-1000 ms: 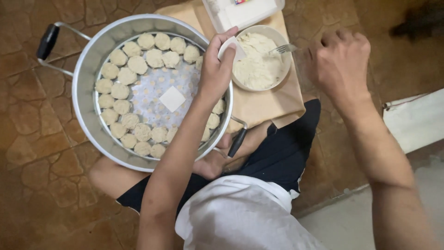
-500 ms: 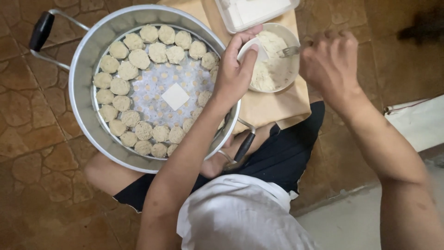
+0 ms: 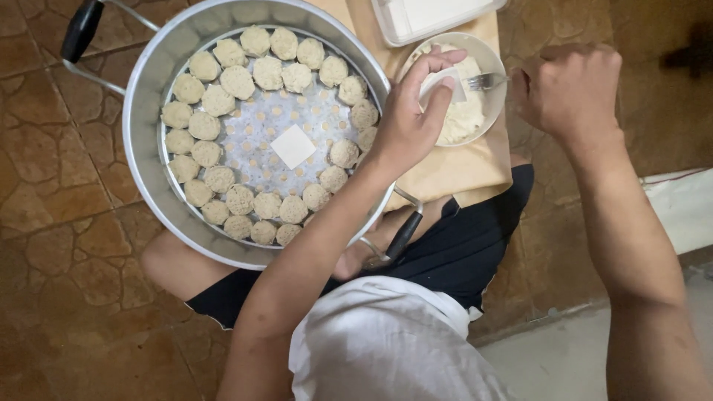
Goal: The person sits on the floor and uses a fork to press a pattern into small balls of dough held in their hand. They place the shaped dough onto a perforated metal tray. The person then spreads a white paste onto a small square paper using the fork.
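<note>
Silver-grey metal steamer pot (image 3: pixel 145 141) with black grips on its wire handles (image 3: pixel 80 30). Inside the pot, pale perforated tray (image 3: pixel 256 126) dotted with beige holes in a regular pattern. Ringed round the tray, beige-tan dumplings (image 3: pixel 238 80) with speckled tops. At the tray's centre, plain white square wrapper (image 3: pixel 293 145). Just beside the pot, off-white bowl (image 3: pixel 486 59) of creamy white filling (image 3: pixel 464 115), silver fork (image 3: pixel 486 80) resting in it. Under pot and bowl, tan table (image 3: pixel 453 167). Beyond the bowl, translucent white container (image 3: pixel 431 15). Below the pot, black shorts (image 3: pixel 475 245) and white shirt (image 3: pixel 386 341). Mottled brown stone-pattern floor (image 3: pixel 67 193).
</note>
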